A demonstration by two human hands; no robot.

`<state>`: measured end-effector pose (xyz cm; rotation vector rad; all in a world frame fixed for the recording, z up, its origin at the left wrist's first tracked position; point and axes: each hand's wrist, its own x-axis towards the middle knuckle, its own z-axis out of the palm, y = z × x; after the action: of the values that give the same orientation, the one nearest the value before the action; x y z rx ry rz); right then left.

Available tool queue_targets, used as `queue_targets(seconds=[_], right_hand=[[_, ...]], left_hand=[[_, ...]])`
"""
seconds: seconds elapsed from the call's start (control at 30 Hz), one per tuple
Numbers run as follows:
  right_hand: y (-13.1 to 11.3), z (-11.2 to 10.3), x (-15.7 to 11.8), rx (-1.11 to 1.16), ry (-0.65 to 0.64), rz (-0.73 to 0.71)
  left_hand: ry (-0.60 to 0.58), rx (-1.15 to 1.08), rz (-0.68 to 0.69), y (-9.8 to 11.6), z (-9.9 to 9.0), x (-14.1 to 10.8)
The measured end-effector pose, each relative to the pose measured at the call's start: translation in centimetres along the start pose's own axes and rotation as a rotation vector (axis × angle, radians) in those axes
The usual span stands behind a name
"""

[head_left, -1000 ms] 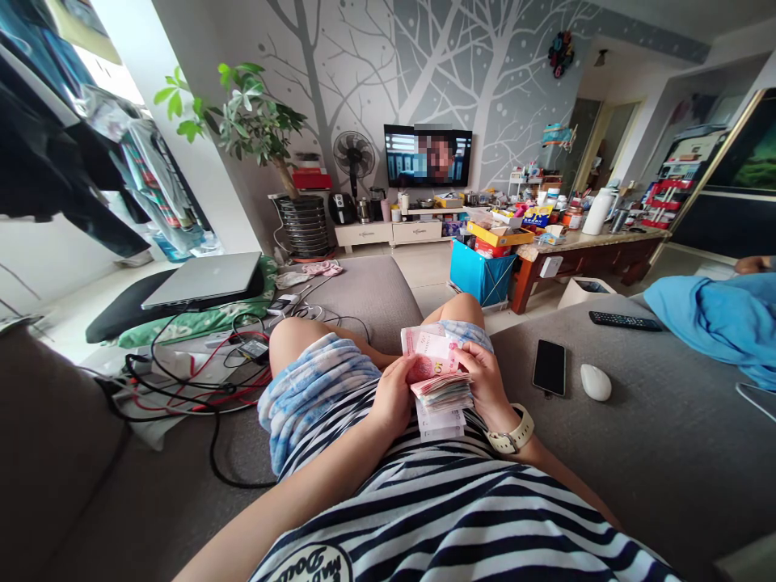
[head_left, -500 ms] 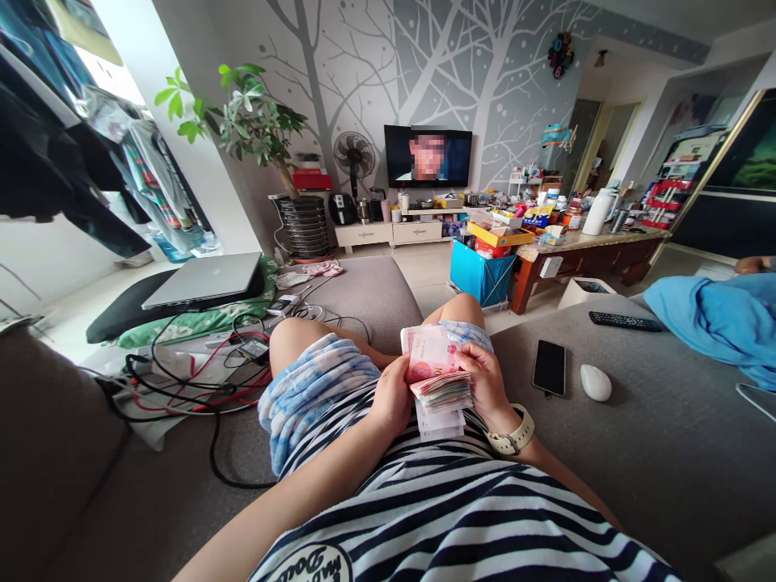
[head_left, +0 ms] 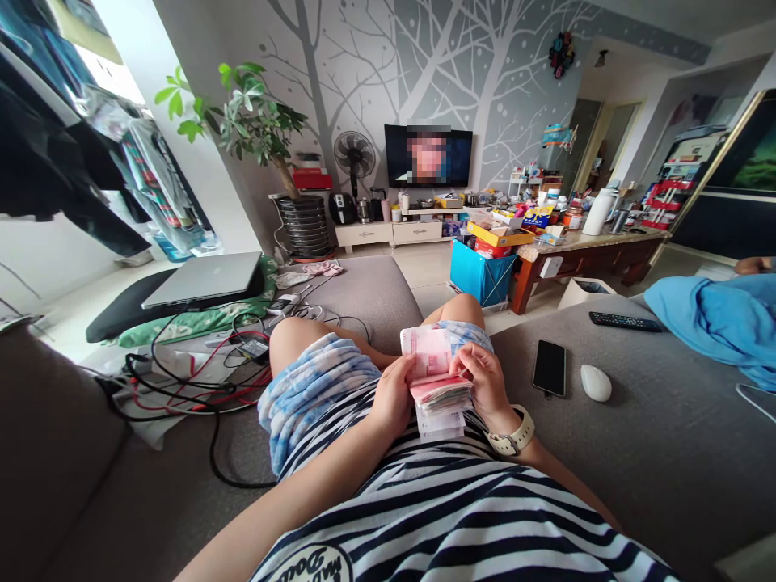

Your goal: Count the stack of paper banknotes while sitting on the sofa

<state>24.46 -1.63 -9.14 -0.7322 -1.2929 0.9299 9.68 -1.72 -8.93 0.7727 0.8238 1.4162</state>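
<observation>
A stack of banknotes (head_left: pixel 428 347), pink ones at the front, is held over my lap. My left hand (head_left: pixel 393 396) grips it at the left side, thumb on the face of the notes. The lower part of the stack bends toward me in a layered fold, with paler notes hanging beneath. At the right edge my right hand (head_left: pixel 485 386) has its thumb and fingers pinched together at the notes; the exact contact is partly hidden. A watch with a pale strap (head_left: pixel 514 432) is on my right wrist.
On the sofa at right lie a phone (head_left: pixel 550 368), a white mouse (head_left: pixel 596 383), a remote (head_left: pixel 624 322) and blue cloth (head_left: pixel 715 319). Tangled cables (head_left: pixel 200 380) and a laptop (head_left: pixel 203 280) are at left. A cluttered table (head_left: pixel 594 242) stands ahead.
The pink note with the portrait has folded down toward me onto the bent part, and a differently printed pink face shows above. My right fingers have shifted slightly; my left hand stays put.
</observation>
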Motion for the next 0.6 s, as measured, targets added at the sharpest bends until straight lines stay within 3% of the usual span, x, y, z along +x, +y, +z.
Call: queue_targets(seconds=[0.6], right_hand=[[0.86, -0.03, 0.63, 0.047, 0.125, 0.108]], left_hand=[[-0.076, -0.079, -0.108, 0.49, 0.5, -0.71]])
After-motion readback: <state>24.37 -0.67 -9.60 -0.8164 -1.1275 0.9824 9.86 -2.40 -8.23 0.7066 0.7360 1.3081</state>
